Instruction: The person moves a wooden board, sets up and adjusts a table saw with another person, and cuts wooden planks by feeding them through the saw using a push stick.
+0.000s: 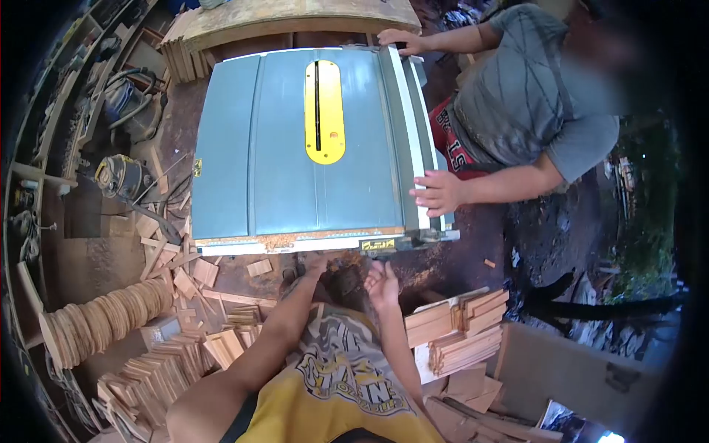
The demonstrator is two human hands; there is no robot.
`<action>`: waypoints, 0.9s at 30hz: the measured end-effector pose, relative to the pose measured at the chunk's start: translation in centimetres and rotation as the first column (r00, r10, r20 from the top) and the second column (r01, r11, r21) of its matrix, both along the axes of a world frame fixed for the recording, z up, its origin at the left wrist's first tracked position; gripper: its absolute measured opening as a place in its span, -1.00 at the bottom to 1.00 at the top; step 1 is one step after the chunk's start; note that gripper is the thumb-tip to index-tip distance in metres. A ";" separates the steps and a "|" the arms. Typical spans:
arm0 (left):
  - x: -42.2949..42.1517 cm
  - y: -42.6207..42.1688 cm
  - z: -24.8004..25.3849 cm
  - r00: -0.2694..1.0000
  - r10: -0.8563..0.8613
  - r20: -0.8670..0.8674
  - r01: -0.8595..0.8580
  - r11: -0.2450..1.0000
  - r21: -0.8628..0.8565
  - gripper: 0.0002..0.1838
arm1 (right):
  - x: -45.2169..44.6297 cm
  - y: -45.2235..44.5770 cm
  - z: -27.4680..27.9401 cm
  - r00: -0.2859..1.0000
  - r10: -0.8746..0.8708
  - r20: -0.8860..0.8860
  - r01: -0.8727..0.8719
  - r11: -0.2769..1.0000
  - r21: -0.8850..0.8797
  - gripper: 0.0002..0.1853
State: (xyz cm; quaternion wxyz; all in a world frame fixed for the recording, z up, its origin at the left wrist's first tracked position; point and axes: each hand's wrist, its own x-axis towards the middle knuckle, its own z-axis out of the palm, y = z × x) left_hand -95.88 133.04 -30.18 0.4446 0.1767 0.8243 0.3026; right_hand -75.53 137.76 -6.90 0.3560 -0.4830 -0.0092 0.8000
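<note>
A table saw (288,148) with a blue-grey top stands in front of me. Its yellow throat plate (334,111) has a long dark slot, and I see no blade above it. My left hand (316,263) reaches to the underside of the saw's front edge, where its fingers are hidden. Just below the front rail (317,242), my right hand (382,284) is raised with fingers loosely bent and apart, holding nothing visible. Sawdust lies along the rail. The rip fence (405,125) spans the right side, with a co-worker's hands (437,193) resting on it.
The co-worker (517,96) stands right of the saw. Stacked boards (465,332) sit by my right side; more wood pieces (159,376) and a row of round wooden discs (107,317) lie left. A shop vacuum (122,177) and offcuts cover the left floor. A wooden bench (295,18) stands behind.
</note>
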 end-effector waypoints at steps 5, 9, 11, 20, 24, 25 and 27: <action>-0.2 -0.7 4.8 0.923 -0.115 -0.368 0.175 0.976 0.133 -0.65 | 2.2 -2.6 -2.3 0.940 0.276 0.201 -0.250 0.958 -0.142 -0.63; -1.2 -2.1 5.0 0.857 -0.089 -0.507 0.206 0.962 0.179 -0.65 | 3.1 -4.5 -4.8 0.832 0.466 0.303 -0.409 0.882 -0.234 -0.67; -3.6 -3.2 5.6 0.919 -0.044 -0.393 0.151 0.957 0.246 -0.64 | 2.8 -3.7 -4.2 0.796 0.511 0.325 -0.456 0.858 -0.234 -0.71; -1.9 -0.8 15.3 0.951 0.125 -0.283 -0.001 0.916 0.401 -0.56 | 4.9 -2.1 -4.8 0.787 0.474 0.394 -0.466 0.876 -0.123 -0.74; 0.2 -0.2 9.6 0.964 -0.065 -0.256 0.131 0.959 0.249 -0.56 | 6.6 -3.1 -5.4 0.734 0.515 0.443 -0.476 0.855 -0.205 -0.77; -0.2 -0.6 8.9 0.967 -0.113 -0.229 0.172 0.951 0.256 -0.56 | 6.7 -3.0 -5.3 0.728 0.519 0.449 -0.486 0.852 -0.197 -0.76; -1.8 0.1 12.2 0.965 -0.251 0.071 0.239 0.960 0.145 -0.53 | 6.1 -2.9 -5.0 0.732 0.507 0.454 -0.487 0.856 -0.170 -0.77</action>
